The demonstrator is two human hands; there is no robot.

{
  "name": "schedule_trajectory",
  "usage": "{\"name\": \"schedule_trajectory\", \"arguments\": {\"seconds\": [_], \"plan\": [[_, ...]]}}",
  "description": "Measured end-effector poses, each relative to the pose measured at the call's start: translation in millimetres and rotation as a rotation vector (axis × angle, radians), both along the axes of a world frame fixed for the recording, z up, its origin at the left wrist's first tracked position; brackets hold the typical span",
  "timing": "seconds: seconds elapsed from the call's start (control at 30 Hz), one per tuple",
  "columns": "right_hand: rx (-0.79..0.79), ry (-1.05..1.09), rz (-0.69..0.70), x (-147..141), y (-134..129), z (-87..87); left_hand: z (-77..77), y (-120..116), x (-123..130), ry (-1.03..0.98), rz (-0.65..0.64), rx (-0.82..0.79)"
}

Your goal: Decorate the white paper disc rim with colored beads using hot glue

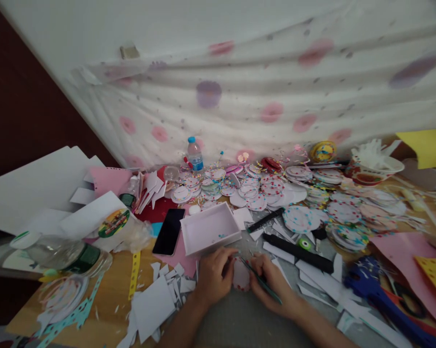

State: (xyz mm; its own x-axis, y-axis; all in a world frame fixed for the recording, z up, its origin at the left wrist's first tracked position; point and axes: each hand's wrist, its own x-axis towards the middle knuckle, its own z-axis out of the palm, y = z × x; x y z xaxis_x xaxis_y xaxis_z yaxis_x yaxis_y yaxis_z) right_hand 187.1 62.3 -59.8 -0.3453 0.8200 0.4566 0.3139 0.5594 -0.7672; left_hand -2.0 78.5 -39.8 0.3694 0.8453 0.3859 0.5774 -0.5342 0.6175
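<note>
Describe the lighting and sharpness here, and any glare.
Head view: dim, diffuse light; no hard-edged shadow beside the left hand. Head view: fine detail on the slim green tool looks soft; the phone screen is dark, without strong glare.

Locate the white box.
In the head view, the white box sits just below centre, just beyond the left hand, with the phone close on its left.

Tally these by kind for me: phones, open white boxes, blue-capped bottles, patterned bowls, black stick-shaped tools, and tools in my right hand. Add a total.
Slim dark green tool in right hand: 1
Black rectangular phone: 1
Open white rectangular box: 1
Blue-capped clear plastic bottle: 1
Round patterned bowl: 1
Long black stick-shaped tools: 2
Total: 7
</note>
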Motion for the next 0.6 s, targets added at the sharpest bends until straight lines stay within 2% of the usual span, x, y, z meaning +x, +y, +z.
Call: {"name": "schedule_trajectory", "arguments": {"seconds": [0.27, 0.43, 0.6], "plan": [[-0.014, 0.101, -0.015, 1, 4, -0.4, -2.1, -1, -1, 0.004, 0.010, -0.026], [-0.113, 0.300, -0.068, 2, 5, 6.1, -1.2, -1, 1, -0.023, 0.008, -0.053], [-0.192, 0.353, -0.143, 6, 6, 14.2, 0.2, 1, 2, -0.043, 0.012, -0.058]]}}
